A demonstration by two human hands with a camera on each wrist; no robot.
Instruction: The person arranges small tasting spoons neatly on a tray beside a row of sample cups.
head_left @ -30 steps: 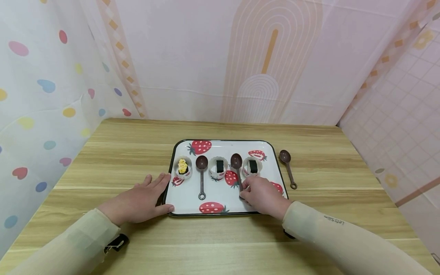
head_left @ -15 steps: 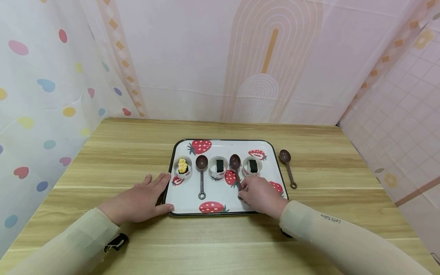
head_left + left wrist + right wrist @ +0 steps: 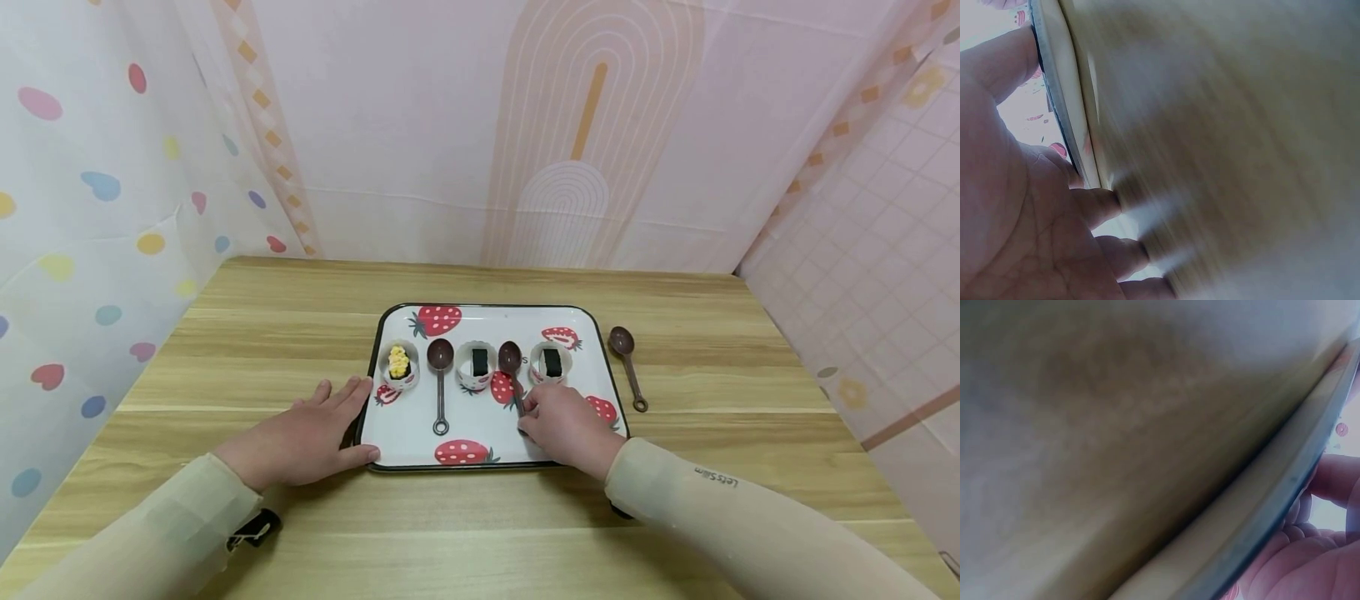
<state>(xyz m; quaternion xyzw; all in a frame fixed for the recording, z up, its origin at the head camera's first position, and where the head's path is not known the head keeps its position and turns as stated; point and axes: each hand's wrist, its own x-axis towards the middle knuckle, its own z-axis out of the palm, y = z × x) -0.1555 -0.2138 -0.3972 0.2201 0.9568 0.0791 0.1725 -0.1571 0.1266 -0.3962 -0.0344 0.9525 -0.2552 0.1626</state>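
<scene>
A white tray (image 3: 405, 446) with a dark rim and strawberry prints lies on the wooden table. My left hand (image 3: 303, 437) rests at its left edge with fingers spread, thumb and fingertips at the rim. With curled fingers my right hand (image 3: 568, 427) pinches the handle of a brown spoon (image 3: 510, 358) over the tray; the handle's end is hidden by the hand. Left of it stands a paper cup (image 3: 467, 379) holding a black-wrapped piece (image 3: 480, 362), right of it another cup (image 3: 564, 375) with a similar piece (image 3: 552, 362).
A second brown spoon (image 3: 440, 356) lies on the tray between the middle cup and a left cup (image 3: 388, 379) with a yellow-topped sushi piece (image 3: 399, 362). A third spoon (image 3: 622, 342) lies on the table (image 3: 697, 358) right of the tray. Patterned curtains (image 3: 405, 167) hang behind and at both sides.
My right hand has shifted slightly left with the spoon, whose bowl is now lower and nearer the middle cup. The left hand has stayed in place.
</scene>
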